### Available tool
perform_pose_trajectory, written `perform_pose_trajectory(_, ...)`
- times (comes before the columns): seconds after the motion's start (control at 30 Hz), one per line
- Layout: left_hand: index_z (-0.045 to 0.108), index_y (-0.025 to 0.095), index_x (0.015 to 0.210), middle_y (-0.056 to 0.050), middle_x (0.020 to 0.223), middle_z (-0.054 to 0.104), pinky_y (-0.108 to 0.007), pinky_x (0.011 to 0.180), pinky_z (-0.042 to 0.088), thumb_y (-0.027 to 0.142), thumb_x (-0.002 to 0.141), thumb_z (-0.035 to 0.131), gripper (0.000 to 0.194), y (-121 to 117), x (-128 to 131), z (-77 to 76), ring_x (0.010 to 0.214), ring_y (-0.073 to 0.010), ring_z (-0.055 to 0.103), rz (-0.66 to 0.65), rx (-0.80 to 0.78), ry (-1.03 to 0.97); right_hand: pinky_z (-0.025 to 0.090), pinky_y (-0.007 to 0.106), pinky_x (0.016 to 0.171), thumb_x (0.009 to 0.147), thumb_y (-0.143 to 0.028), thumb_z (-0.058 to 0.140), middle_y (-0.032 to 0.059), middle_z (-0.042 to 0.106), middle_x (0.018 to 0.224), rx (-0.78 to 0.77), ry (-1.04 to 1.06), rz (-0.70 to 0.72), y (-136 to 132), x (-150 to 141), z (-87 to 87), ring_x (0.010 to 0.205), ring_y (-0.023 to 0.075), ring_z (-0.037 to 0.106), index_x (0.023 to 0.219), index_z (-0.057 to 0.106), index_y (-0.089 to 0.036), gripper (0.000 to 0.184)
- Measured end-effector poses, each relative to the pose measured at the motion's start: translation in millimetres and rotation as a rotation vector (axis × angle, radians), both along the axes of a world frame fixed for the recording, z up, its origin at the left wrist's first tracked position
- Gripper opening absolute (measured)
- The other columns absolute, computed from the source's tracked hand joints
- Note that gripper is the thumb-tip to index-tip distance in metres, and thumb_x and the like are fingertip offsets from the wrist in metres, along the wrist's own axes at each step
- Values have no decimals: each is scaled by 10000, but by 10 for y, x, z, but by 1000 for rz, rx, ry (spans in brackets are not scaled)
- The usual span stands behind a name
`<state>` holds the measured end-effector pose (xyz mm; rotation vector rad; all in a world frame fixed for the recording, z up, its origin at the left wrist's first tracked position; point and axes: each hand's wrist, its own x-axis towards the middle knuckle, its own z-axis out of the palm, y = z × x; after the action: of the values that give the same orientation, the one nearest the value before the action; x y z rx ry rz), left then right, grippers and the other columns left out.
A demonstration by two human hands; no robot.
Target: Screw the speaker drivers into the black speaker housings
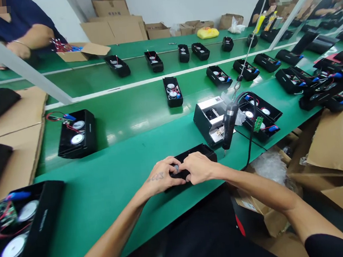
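A black speaker housing lies on the green belt at the near edge. Both my hands rest on it, fingers curled together over its near side. My left hand and my right hand touch at the fingertips and pinch a small part I cannot make out. An electric screwdriver hangs on a cable just right of my right hand, above the belt.
A white-topped box stands behind the screwdriver. Several open black housings with speakers and wires sit along the belt, one at left, one at near left. Cardboard sheets lie left, cartons right. Other people work at the far side.
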<state>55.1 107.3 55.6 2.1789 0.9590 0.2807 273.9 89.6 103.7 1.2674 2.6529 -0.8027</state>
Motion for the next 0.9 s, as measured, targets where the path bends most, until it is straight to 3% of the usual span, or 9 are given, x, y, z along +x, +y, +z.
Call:
perform_pose_trajectory(0.17,728,228,645,-1,1135,757,-288,817,544,506,830,833,350,13,-1,1,923,-164,708,18,-21,3,459,301,740,848,-247,789,35,848,895,-42,18,-39,36,-31,35,913,270,798,1337,808,-294,492)
perform_pose_trajectory(0.3,722,227,638,4,1127,752,-284,797,554,491,808,840,336,19,3,-6,904,-161,710,34,-20,4,407,287,632,831,-223,808,56,850,906,-120,14,-11,91,-57,142,854,258,789,1336,811,-235,506)
perform_pose_trajectory(0.43,743,245,645,2,1105,767,-343,1043,562,481,804,863,310,13,5,-28,1059,-207,726,13,-12,0,402,301,646,843,-222,789,55,842,876,-54,19,12,65,-43,82,864,269,791,1341,802,-239,498)
perform_pose_trajectory(0.53,769,261,664,11,1103,773,-422,1268,430,465,820,877,278,10,-6,-40,1157,-225,720,-18,-3,7,414,323,662,861,-232,764,73,842,917,43,-10,57,17,-36,-18,900,290,794,1289,817,-239,431)
perform_pose_trajectory(0.67,842,307,804,-3,1141,778,-553,1274,402,438,824,894,142,-67,-28,-81,1376,-323,631,-30,33,40,482,352,695,905,-240,738,110,836,952,120,-29,115,-140,-24,-88,890,298,787,1217,813,-182,327)
perform_pose_trajectory(0.73,859,330,875,-16,1155,784,-605,1235,414,413,809,911,118,-173,-33,-140,1463,-380,557,-32,89,49,542,383,786,927,-207,725,111,835,983,195,62,125,-263,56,-98,924,288,778,1203,789,-164,286)
perform_pose_trajectory(0.8,845,309,837,-26,1137,790,-614,1194,425,366,801,918,99,-322,-28,-237,1472,-407,540,-19,233,38,575,415,921,950,-193,710,107,828,1071,379,293,4,-363,234,-113,1029,280,758,1214,753,-179,269)
perform_pose_trajectory(0.83,824,288,796,-31,1116,791,-607,1176,428,337,804,913,102,-405,-22,-294,1467,-414,543,-4,331,28,576,432,978,966,-202,701,108,815,1119,522,427,-152,-384,361,-125,1085,281,738,1231,732,-193,267)
perform_pose_trajectory(0.9,777,256,760,-34,1075,791,-591,1156,423,286,800,905,137,-568,-7,-400,1468,-421,543,22,499,0,578,485,1029,992,-269,698,139,765,1212,810,601,-604,-348,663,-163,1162,308,696,1294,684,-203,310)
